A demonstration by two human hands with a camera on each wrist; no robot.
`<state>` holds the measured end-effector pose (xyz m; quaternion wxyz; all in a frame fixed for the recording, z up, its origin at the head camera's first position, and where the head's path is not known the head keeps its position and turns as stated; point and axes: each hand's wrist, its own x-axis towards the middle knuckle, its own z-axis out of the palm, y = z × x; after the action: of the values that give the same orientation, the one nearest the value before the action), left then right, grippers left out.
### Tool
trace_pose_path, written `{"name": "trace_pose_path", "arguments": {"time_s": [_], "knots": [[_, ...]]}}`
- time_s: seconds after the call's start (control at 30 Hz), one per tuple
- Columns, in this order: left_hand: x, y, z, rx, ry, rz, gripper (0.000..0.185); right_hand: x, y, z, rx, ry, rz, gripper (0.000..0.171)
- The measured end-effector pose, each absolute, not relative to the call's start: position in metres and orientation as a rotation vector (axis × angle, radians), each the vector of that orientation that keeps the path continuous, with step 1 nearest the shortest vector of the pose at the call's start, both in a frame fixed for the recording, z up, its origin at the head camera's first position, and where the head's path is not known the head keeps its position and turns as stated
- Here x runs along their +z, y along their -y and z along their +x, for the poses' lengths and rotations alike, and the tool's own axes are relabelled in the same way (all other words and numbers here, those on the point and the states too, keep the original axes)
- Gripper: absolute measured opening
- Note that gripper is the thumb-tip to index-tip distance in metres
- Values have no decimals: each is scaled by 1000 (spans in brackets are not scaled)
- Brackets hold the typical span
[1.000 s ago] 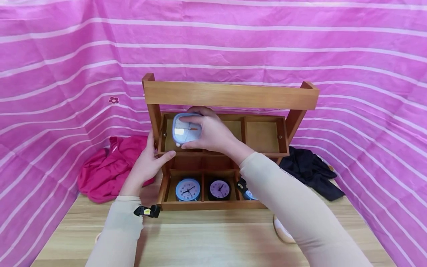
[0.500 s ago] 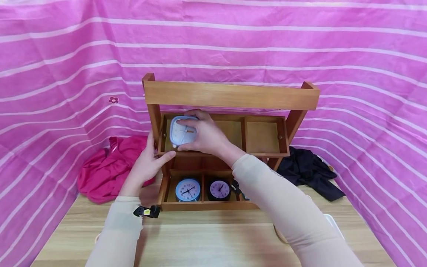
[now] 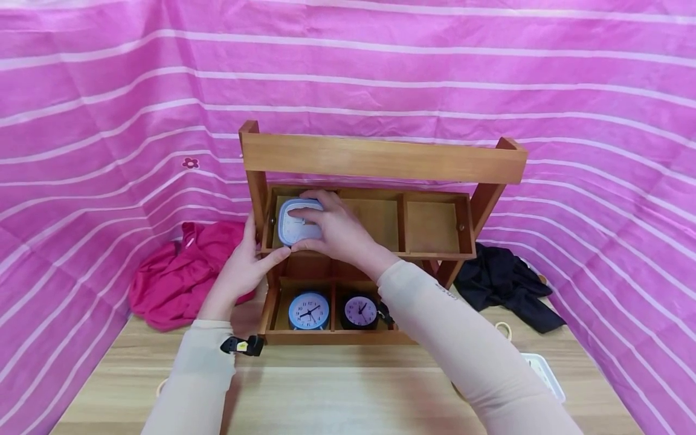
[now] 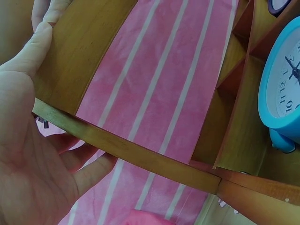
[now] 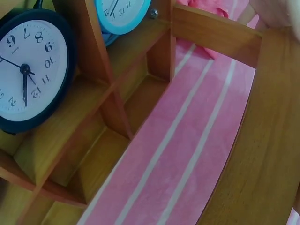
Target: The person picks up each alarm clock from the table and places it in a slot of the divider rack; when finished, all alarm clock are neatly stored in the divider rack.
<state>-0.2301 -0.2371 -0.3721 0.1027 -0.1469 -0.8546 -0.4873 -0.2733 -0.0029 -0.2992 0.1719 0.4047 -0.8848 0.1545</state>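
My right hand (image 3: 342, 228) holds a pale blue, rounded-square alarm clock (image 3: 290, 231) in the left compartment of the wooden shelf's upper tier. Its fingers cover part of the dial, and the clock's base is hidden. At the left end of the wooden shelf (image 3: 380, 156), my left hand (image 3: 239, 269) grips the side, thumb along the front edge near the clock. The left wrist view shows that hand (image 4: 28, 154) around the shelf's side board (image 4: 122, 145). Below, a round blue clock (image 3: 309, 311) and a black-rimmed clock (image 3: 360, 312) stand in the lower tier.
Pink cloth (image 3: 179, 278) lies left of the shelf and black cloth (image 3: 502, 284) right of it. A white tray (image 3: 546, 374) and a pale ring (image 3: 504, 330) are on the table (image 3: 326, 393) at the right. Striped pink fabric (image 3: 380, 78) hangs behind.
My right hand has brought the pale blue clock slightly left, then down into the upper left compartment. The left hand keeps its grip on the shelf. The view has shifted slightly.
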Motion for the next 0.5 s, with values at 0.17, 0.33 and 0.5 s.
{"name": "trace_pose_path", "arguments": {"time_s": [0.17,0.33,0.5], "knots": [[-371,237,-231,-1433,2524,-430,107,-299,3,-272,429,2514,1141,63],[-372,237,-231,-1443,2516,-438,107,-300,3,-271,404,2515,1132,64],[-372,236,-230,-1472,2502,-450,108,-303,0,-270,386,2497,1130,69]]}}
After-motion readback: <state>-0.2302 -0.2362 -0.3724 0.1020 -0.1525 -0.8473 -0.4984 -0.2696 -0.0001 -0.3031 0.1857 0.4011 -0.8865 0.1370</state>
